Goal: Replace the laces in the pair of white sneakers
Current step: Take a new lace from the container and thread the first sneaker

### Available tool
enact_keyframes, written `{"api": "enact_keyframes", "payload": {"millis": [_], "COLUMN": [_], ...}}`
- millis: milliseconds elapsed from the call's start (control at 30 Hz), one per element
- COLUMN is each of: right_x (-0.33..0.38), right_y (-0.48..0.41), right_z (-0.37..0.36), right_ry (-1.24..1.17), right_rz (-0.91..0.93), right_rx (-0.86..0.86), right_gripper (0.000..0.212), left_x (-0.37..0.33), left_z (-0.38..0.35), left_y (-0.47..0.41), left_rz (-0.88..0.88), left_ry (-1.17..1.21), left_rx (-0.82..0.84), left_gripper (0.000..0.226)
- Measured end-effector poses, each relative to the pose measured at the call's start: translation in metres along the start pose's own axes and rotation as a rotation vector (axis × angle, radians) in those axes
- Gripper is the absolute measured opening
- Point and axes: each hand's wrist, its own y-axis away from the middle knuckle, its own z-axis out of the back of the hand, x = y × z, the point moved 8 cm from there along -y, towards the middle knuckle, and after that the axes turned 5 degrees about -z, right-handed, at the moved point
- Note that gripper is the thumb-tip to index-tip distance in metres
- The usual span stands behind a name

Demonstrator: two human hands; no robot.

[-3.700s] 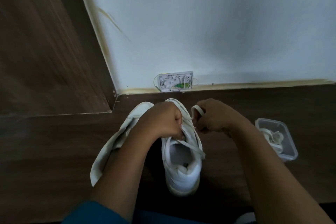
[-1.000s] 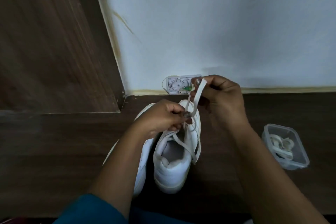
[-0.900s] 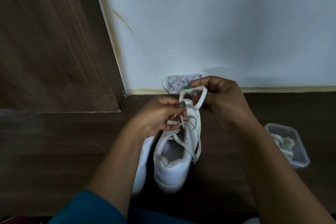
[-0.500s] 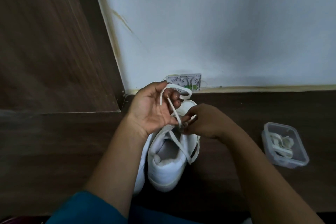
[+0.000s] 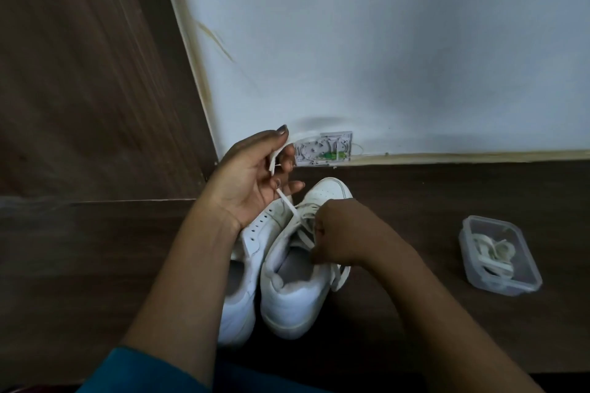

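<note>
- Both hands are busy with one lace (image 5: 289,205).
- Up in the air, the left hand (image 5: 252,179) is turned palm up. Its fingers bend round the lace, which loops over them.
- Down on the shoe, the right hand (image 5: 341,233) has its fingers curled tight. The lace runs right into them, so it looks like a pinch, but the fingertips are hidden.
- Closest to the person, a blue-green sleeve (image 5: 127,373) shows on the left arm.
- Two white shoes stand side by side on the dark floor (image 5: 415,201), touching, with heels toward the person and toes toward the wall.
- One is the laced sneaker (image 5: 293,300), under the right hand. The other is the bare sneaker (image 5: 245,281) beside it, with open holes and no lace that I can see.
- I think the step is working the lace through the holes of the laced sneaker. I cannot tell if it is coming out or going in.
- The next move needs a slow, even pull from the lifted hand. The other hand should hold the shoe steady and guide the lace so it does not catch or twist.
- Farther off, toward the floor's right edge, sits a clear box (image 5: 523,284) with loose laces curled inside, well apart from the shoes.
- Farthest away, at the floor's far edge, a small wall plate (image 5: 322,150) sits low on the white wall (image 5: 383,57).
</note>
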Motion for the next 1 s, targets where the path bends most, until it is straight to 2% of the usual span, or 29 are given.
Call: {"api": "enact_keyframes", "payload": {"millis": [67,167,300,367,433,500,633,733,767,833,900,1000], "right_x": [-0.009,-0.014,-0.005,0.001,0.007,0.011,0.009,0.002,0.0,-0.011,-0.024,-0.035], "right_y": [-0.001,0.006,0.011,0.012,0.016,0.018,0.019,0.013,0.01,-0.001,-0.01,-0.016], "right_z": [0.002,0.012,0.043,0.058,0.063,0.068,0.078,0.075,0.068,0.052,0.045,0.046], "right_ry": [-0.135,-0.43,-0.977,-1.044,-1.021,-1.005,-0.966,-0.884,-0.787,-0.417,-0.099,0.015], "right_rz": [-0.046,-0.046,0.038,0.11,0.147,0.162,0.157,0.116,0.098,0.055,0.001,-0.065], "right_rx": [0.052,0.133,0.079,0.021,-0.024,-0.075,-0.223,-0.245,-0.21,-0.188,-0.266,-0.402], "right_gripper": [0.016,0.019,0.025,0.026,0.021,0.013,0.005,0.01,0.01,0.01,0.019,0.026], "left_x": [-0.011,-0.029,-0.046,-0.046,-0.041,-0.04,-0.043,-0.03,-0.023,-0.009,-0.001,0.003], "left_z": [-0.001,0.0,0.002,-0.002,-0.007,-0.01,-0.009,-0.004,-0.002,0.005,0.015,0.03], "left_y": [0.001,0.002,0.006,0.009,0.011,0.013,0.013,0.011,0.01,0.009,0.006,-0.004], "left_rz": [-0.068,-0.148,-0.18,-0.166,-0.175,-0.208,-0.244,-0.144,-0.111,-0.057,-0.044,-0.121], "left_ry": [0.055,0.096,0.054,-0.025,-0.171,-0.326,-0.441,-0.525,-0.579,-0.697,-0.779,-1.004], "left_rx": [0.007,0.022,0.007,0.0,-0.002,0.0,0.054,0.06,0.064,0.066,0.031,-0.011], "left_gripper": [0.012,0.013,0.028,0.037,0.032,0.017,0.043,0.044,0.042,0.037,0.027,0.013]}}
